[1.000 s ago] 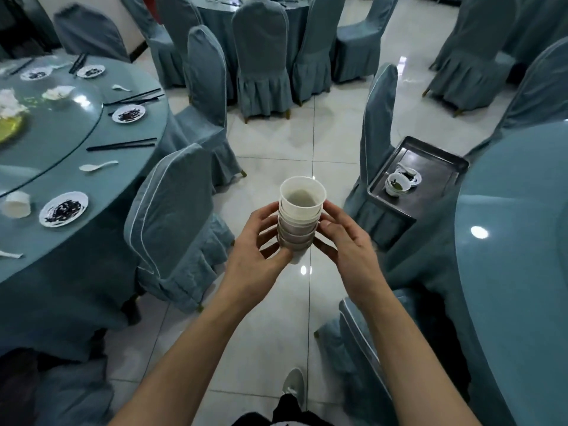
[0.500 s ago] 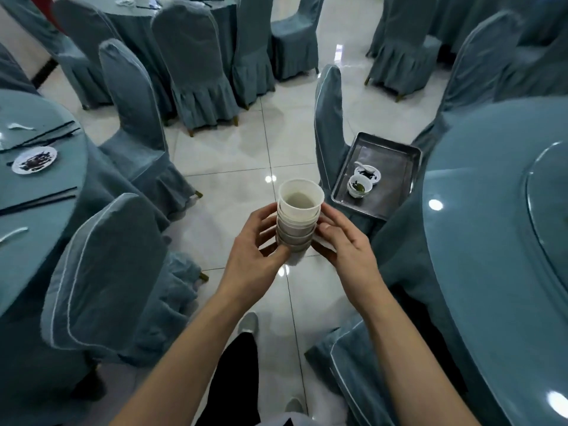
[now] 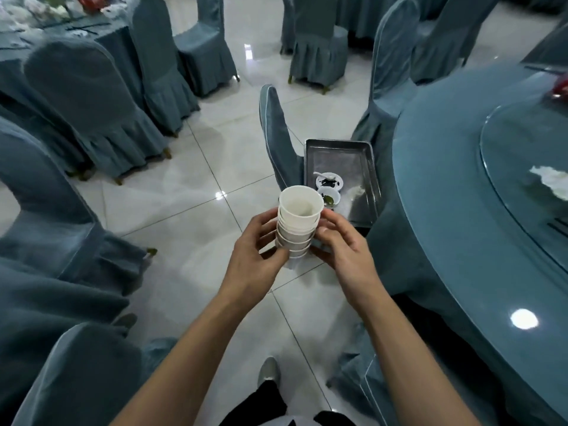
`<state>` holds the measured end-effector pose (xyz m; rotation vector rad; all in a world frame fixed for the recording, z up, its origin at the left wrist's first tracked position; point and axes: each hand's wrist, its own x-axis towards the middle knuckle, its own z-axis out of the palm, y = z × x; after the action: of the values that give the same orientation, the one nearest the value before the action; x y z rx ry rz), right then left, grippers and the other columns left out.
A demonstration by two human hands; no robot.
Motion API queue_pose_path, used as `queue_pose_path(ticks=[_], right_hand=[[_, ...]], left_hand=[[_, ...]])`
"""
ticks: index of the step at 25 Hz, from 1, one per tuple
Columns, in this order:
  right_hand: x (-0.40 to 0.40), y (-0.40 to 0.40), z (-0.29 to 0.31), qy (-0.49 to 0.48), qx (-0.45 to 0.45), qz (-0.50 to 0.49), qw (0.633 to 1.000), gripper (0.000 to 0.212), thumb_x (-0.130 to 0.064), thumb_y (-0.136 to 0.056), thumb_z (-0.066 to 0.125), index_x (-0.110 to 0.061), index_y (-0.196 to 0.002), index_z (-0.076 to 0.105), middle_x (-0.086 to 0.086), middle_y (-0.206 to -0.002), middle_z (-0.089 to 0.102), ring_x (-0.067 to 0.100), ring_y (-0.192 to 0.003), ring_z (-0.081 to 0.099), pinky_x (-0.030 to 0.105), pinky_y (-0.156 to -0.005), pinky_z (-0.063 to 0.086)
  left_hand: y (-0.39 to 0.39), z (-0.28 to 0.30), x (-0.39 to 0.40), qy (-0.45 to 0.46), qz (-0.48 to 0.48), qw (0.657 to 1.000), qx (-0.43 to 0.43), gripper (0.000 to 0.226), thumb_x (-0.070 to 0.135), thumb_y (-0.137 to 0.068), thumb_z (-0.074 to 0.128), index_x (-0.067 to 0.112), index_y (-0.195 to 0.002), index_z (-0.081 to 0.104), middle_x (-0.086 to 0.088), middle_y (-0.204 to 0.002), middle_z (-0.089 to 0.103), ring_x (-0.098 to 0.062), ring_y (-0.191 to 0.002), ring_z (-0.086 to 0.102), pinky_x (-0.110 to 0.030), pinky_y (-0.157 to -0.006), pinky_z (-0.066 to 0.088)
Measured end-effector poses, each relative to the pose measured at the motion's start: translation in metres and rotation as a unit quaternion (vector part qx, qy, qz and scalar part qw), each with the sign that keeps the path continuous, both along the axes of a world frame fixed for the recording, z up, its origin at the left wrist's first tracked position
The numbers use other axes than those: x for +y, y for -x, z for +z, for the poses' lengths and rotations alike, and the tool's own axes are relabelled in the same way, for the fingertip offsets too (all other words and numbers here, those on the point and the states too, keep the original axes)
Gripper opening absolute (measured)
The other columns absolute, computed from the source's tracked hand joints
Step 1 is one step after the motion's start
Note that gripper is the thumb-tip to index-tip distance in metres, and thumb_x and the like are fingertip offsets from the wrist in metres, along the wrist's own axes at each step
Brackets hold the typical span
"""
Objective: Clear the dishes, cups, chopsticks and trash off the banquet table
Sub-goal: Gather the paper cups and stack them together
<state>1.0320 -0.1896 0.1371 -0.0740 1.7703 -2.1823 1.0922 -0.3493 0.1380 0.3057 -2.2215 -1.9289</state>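
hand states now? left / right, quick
Left hand: closed, gripping the stack of white cups from its left side.
Right hand: closed, fingers curled round the same stack from the right.

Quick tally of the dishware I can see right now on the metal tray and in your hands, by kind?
Stack of white cups, held by left hand and right hand: 1 stack, cup count unclear
Small plates on the metal tray: 1
Small bowls on the tray: 1
Spoons on the tray: 1
Total: 4 items, counting the stack as one
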Motion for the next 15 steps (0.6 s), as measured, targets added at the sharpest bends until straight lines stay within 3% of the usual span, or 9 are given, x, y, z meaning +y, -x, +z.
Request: queue_pose_path(ticks=[4, 7, 10, 13, 15], right_hand=[[-0.022, 0.023, -0.008, -0.008, -0.013, -0.045, 0.999, 0.030, -0.013, -0.102, 0.054, -0.032, -0.117, 0.072, 0.001, -0.118, 0.073, 0.026, -0.116, 0.067, 0.037, -0.094, 0.057], [-0.028, 0.039, -0.012, -0.009, -0.027, -0.083, 0.996, 0.022, -0.031, -0.101, 0.056, -0.029, -0.115, 0.073, 0.007, -0.119, 0.073, 0.026, -0.115, 0.068, 0.040, -0.092, 0.057], [-0.030, 0.058, -0.012, -0.034, -0.022, -0.122, 0.992, 0.033, -0.052, -0.090, 0.062, -0.028, -0.109, 0.072, 0.010, -0.116, 0.072, 0.029, -0.112, 0.067, 0.045, -0.092, 0.056], [-0.027, 0.076, -0.018, -0.041, -0.016, -0.128, 0.991, 0.040, -0.061, -0.080, 0.068, -0.029, -0.105, 0.072, 0.003, -0.105, 0.072, 0.018, -0.098, 0.068, 0.034, -0.080, 0.058], [-0.025, 0.089, -0.024, -0.039, -0.019, -0.126, 0.991, 0.038, -0.058, -0.083, 0.070, -0.028, -0.107, 0.072, 0.004, -0.102, 0.071, 0.015, -0.094, 0.067, 0.030, -0.077, 0.057]], left_hand=[[0.035, -0.004, -0.021, -0.021, -0.018, 1.000, -0.007, 0.056, 0.000, -0.086, 0.070, 0.036, -0.127, 0.059, 0.010, -0.122, 0.069, -0.003, -0.113, 0.066, -0.021, -0.091, 0.055], [0.061, -0.006, -0.028, -0.059, -0.025, 0.998, -0.029, 0.037, 0.017, -0.090, 0.064, 0.044, -0.116, 0.064, 0.011, -0.118, 0.071, -0.007, -0.114, 0.065, -0.031, -0.097, 0.054], [0.088, -0.007, -0.029, -0.104, -0.038, 0.992, -0.051, 0.018, 0.041, -0.089, 0.061, 0.045, -0.105, 0.069, 0.009, -0.110, 0.073, -0.012, -0.112, 0.067, -0.034, -0.095, 0.055], [0.113, -0.012, -0.025, -0.123, -0.043, 0.990, -0.061, 0.029, 0.054, -0.084, 0.063, 0.036, -0.106, 0.068, 0.010, -0.102, 0.074, -0.012, -0.104, 0.070, -0.029, -0.085, 0.057], [0.131, -0.016, -0.023, -0.116, -0.041, 0.990, -0.064, 0.031, 0.054, -0.084, 0.066, 0.033, -0.107, 0.068, 0.010, -0.101, 0.074, -0.011, -0.104, 0.070, -0.034, -0.090, 0.057]])
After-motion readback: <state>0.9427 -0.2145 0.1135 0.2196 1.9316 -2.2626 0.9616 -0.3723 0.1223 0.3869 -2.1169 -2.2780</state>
